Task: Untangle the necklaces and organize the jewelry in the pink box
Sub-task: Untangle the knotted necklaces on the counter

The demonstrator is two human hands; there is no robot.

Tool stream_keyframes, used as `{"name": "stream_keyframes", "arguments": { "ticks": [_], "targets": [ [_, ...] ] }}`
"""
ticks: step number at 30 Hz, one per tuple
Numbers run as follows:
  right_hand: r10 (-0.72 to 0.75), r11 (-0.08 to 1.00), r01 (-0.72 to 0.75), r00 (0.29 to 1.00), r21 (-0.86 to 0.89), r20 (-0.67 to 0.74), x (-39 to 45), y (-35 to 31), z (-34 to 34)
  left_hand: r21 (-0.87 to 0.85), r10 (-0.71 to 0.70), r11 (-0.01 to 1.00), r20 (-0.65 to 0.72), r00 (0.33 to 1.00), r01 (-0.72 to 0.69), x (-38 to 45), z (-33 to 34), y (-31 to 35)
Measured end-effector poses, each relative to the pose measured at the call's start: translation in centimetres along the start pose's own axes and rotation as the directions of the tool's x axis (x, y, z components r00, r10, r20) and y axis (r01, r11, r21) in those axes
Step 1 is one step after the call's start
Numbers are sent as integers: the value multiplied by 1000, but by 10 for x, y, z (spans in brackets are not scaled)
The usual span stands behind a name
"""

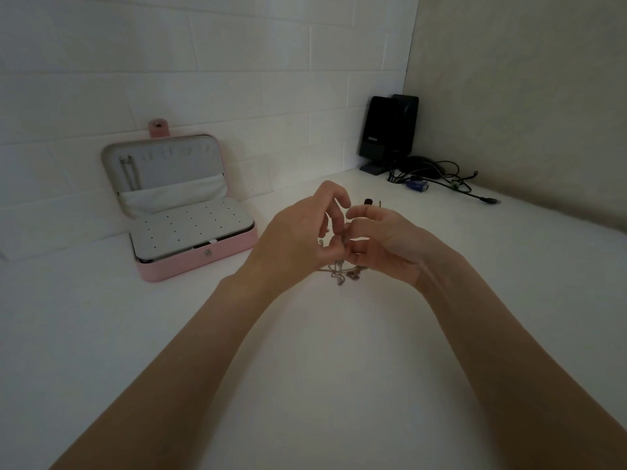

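Both hands meet over the middle of the white table. My left hand (302, 228) and my right hand (380, 237) pinch a tangle of thin metal necklace chains (341, 273) between their fingertips; loops of chain hang below the fingers onto the table. A small dark piece of jewelry (368, 201) lies just behind my right hand. The pink jewelry box (200, 262) stands open at the left, its lid (163, 164) leaning against the wall. One necklace (129, 173) hangs from a hook inside the lid. A white perforated panel (190, 228) covers the base.
A black speaker (386, 130) stands in the back right corner. Black cables (441, 174) with a blue plug (418, 186) trail across the table beside it. White tiled wall behind, beige wall to the right.
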State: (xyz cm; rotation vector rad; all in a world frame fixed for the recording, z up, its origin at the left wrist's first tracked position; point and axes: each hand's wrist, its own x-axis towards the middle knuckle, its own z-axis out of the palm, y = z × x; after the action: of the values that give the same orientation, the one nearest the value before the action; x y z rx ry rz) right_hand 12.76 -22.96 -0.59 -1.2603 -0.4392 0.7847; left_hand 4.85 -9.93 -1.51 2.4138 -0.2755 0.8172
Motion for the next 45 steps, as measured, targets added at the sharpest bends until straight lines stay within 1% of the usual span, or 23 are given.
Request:
{"name": "stream_keyframes", "arguments": {
  "ticks": [3, 5, 7, 9, 14, 17, 19, 22, 24, 25, 28, 33, 35, 37, 39, 41, 42, 43, 45],
  "targets": [
    [4, 999, -4, 1000, -42, 8, 0, 1, 0, 72, 5, 997, 11, 1000, -6, -1, 1, 0],
    [-12, 994, 14, 1000, -105, 12, 0, 2, 0, 74, 12, 997, 21, 1000, -14, -2, 1, 1],
    [-37, 985, 39, 999, -169, 13, -1, 1, 0, 4, -5, 1000, 29, 1000, 5, -2, 1, 3],
    [-46, 978, 48, 999, -204, 12, -2, 0, -1, -91, -57, 994, 42, 997, 61, -1, 1, 4],
    [-38, 973, 45, 999, -226, 36, -5, -3, -1, -278, -177, 941, 74, 981, 191, 2, 2, 2],
    [-53, 969, 57, 998, -239, 24, -5, -3, 0, -348, -243, 900, 95, 965, 261, 2, 3, 0],
    [-55, 964, 57, 998, -260, 16, -5, -1, 0, -303, -233, 920, 86, 969, 248, 1, 6, 2],
    [-18, 970, 21, 1000, -242, 16, -3, 2, 0, -70, -115, 990, 86, 990, 121, -2, 10, 5],
    [6, 983, -5, 1000, -184, 6, -1, 3, 0, 66, -71, 996, 68, 995, 67, -4, 10, 5],
    [15, 988, -15, 1000, -151, 1, -1, 3, 0, 101, -58, 993, 45, 997, 53, -5, 10, 4],
    [39, 995, -39, 999, -88, 1, 0, 2, 0, 144, -20, 989, -9, 1000, 21, -5, 9, 2],
    [46, 993, -46, 999, -106, 1, -1, 3, 0, 154, 8, 988, -23, 1000, -4, -4, 10, 1],
    [39, 989, -38, 999, -141, 6, -1, 3, 0, 112, 19, 994, -20, 1000, -16, -4, 10, 2],
    [30, 986, -26, 999, -163, 21, -2, 2, -1, 0, -23, 1000, -23, 999, 23, -3, 10, 5],
    [23, 987, -17, 999, -158, 37, -3, 0, -2, -171, -121, 978, -21, 992, 115, 0, 9, 7],
    [15, 990, -9, 999, -142, 43, -4, -2, -2, -341, -228, 915, 7, 974, 217, 1, 9, 7],
    [11, 989, -5, 999, -150, 39, -5, -3, -2, -396, -275, 879, 32, 961, 265, 2, 9, 6],
    [9, 984, -3, 1000, -179, 28, -5, -3, -2, -423, -317, 850, 68, 946, 315, 2, 9, 6],
    [7, 960, -7, 1000, -280, 0, -5, -2, -2, -400, -379, 821, 150, 913, 407, 1, 9, 3]
  ]
}}
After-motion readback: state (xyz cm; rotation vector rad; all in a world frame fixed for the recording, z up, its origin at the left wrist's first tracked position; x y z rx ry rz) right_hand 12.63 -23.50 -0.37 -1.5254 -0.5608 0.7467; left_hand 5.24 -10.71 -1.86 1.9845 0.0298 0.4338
